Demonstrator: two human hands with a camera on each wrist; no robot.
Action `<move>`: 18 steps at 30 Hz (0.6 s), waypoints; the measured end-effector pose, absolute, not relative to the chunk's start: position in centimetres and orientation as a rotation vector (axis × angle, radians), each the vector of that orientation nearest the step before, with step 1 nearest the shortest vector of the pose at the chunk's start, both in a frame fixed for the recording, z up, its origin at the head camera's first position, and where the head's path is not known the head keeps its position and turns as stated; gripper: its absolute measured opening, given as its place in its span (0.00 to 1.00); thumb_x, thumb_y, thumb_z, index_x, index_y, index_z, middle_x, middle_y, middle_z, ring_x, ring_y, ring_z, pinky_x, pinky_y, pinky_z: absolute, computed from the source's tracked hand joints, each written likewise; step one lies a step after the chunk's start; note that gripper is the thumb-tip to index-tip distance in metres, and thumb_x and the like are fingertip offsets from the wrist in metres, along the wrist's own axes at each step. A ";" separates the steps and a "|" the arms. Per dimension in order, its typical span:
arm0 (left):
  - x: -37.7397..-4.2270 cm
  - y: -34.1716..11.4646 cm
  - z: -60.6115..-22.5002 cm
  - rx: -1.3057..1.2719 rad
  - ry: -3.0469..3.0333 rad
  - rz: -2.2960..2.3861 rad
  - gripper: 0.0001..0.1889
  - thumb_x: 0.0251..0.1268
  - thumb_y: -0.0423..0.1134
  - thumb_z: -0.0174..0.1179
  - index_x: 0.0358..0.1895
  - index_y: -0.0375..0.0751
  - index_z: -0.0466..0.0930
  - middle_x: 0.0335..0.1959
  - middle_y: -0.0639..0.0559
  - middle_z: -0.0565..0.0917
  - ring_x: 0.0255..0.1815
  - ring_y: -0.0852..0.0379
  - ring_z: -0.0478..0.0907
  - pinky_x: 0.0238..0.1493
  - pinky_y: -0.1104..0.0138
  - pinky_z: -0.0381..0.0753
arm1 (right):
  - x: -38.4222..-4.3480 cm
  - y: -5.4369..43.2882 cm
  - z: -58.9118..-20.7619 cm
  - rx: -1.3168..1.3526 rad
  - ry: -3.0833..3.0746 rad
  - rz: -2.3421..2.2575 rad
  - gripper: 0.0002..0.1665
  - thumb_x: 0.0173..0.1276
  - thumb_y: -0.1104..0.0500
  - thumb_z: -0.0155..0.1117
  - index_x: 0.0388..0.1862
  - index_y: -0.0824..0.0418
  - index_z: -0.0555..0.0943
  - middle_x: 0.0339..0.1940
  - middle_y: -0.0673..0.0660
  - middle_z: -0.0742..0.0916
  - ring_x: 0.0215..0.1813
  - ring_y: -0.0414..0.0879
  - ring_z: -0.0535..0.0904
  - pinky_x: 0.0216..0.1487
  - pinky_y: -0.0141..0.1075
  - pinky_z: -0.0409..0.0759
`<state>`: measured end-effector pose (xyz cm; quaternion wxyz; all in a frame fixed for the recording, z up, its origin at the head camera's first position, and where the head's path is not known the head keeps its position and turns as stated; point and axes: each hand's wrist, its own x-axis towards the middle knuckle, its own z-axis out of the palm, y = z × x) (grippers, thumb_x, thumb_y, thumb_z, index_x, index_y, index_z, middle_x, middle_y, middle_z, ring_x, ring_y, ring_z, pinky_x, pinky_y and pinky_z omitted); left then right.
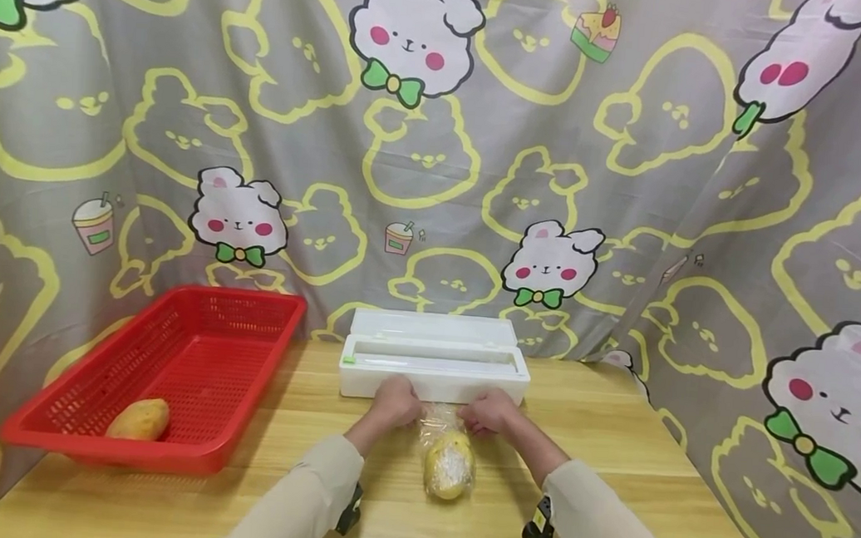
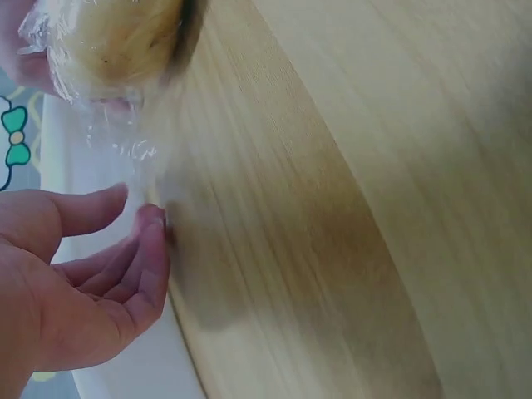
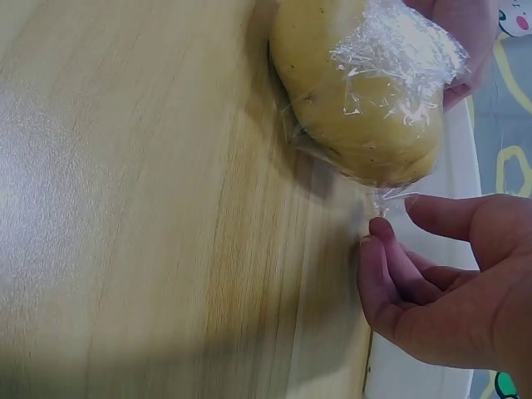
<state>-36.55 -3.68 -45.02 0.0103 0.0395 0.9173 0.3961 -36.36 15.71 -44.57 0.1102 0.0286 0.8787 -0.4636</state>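
A potato (image 1: 450, 469) wrapped in clear plastic wrap (image 1: 438, 420) lies on the table in front of an open white wrap dispenser (image 1: 433, 386). Loose film extends from its far end, between my two hands. At the left side, my left hand (image 1: 395, 402) pinches the film's edge with thumb and curled fingers; the film there is faint in the left wrist view. My right hand (image 1: 492, 412) pinches the opposite edge, its thumb (image 3: 445, 218) against the film just beside the potato (image 3: 357, 100). Crumpled, shiny layers of wrap cover part of the potato's skin.
A red plastic basket (image 1: 229, 409) stands at the left with one unwrapped potato (image 1: 139, 419) inside. The dispenser's lid (image 1: 434, 328) is raised, and a green piece (image 1: 349, 360) sits at its left end. Behind the wooden table (image 1: 610, 482) hangs a patterned curtain (image 1: 421, 193).
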 end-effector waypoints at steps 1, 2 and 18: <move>-36.6 -3.7 -45.0 0.102 2.876 1.235 0.06 0.45 0.25 0.68 0.16 0.33 0.82 0.13 0.47 0.81 0.15 0.54 0.77 0.18 0.70 0.71 | -36.3 15.6 -44.5 0.087 2.582 -1.372 0.09 0.62 0.63 0.70 0.26 0.67 0.83 0.21 0.55 0.85 0.24 0.42 0.78 0.31 0.34 0.82; -36.7 -3.7 -45.0 0.080 2.882 1.231 0.07 0.43 0.24 0.66 0.14 0.34 0.81 0.12 0.49 0.80 0.15 0.56 0.75 0.18 0.70 0.71 | -36.3 15.5 -44.4 0.093 2.576 -1.386 0.07 0.62 0.65 0.69 0.27 0.69 0.84 0.21 0.56 0.85 0.24 0.42 0.79 0.32 0.35 0.83; -36.2 -4.2 -42.2 0.133 2.670 1.502 0.02 0.54 0.25 0.64 0.30 0.33 0.85 0.26 0.45 0.86 0.23 0.57 0.79 0.23 0.72 0.75 | -35.7 15.6 -42.2 -0.036 2.501 -1.572 0.10 0.59 0.70 0.65 0.39 0.73 0.85 0.29 0.56 0.85 0.31 0.45 0.81 0.41 0.40 0.86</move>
